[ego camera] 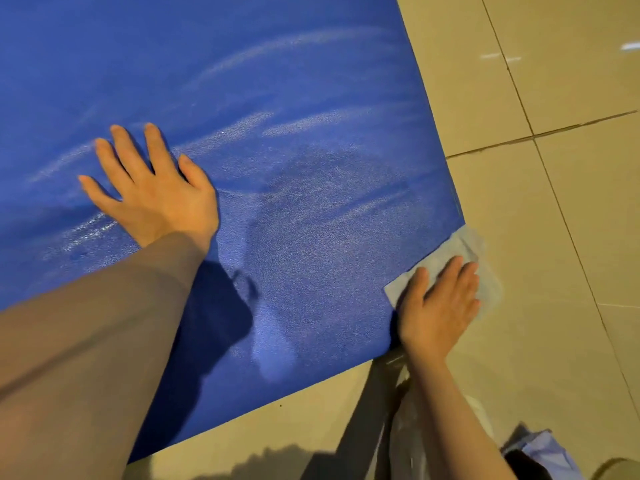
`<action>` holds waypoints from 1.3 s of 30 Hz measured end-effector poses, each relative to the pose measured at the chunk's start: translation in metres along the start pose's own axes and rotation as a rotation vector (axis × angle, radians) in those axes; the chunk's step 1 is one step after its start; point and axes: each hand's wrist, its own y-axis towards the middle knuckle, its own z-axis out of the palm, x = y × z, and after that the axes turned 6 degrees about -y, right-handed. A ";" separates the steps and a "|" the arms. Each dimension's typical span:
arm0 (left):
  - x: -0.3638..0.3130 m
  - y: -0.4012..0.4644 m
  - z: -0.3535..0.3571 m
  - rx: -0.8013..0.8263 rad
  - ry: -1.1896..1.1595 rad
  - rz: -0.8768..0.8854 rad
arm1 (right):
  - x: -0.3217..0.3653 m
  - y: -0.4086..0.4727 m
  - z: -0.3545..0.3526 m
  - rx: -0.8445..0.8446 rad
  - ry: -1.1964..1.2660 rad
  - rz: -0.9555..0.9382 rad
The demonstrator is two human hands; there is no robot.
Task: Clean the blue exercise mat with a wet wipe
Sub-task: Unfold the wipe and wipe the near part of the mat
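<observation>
The left hand (156, 192) lies flat, fingers spread, on the blue textured exercise mat (277, 116) on the beige tiled floor (554, 202). The right hand (438, 306), fingers straight, presses a pale wet wipe (457, 249) at the mat's corner.

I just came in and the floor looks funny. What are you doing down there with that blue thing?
A person is cleaning a blue exercise mat spread on the tiled floor. The left hand presses flat on the mat. The right hand presses a wet wipe at the mat's corner, half on the tiles. Pale wet streaks cross the mat.
</observation>
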 end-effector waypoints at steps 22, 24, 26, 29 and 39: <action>0.001 0.000 0.004 -0.073 0.008 0.010 | 0.115 -0.089 -0.007 0.109 0.022 -0.875; 0.001 0.000 0.005 -0.083 0.012 0.015 | 0.101 -0.069 -0.012 0.050 0.104 -0.754; 0.001 0.000 0.005 -0.094 0.012 0.018 | 0.081 -0.050 -0.005 0.040 0.120 -0.578; 0.002 0.000 0.004 -0.081 0.016 0.016 | 0.060 -0.042 0.015 -0.006 -0.018 -0.521; 0.009 -0.032 -0.023 -0.291 -0.488 0.246 | 0.059 -0.042 0.026 -0.102 0.004 -0.542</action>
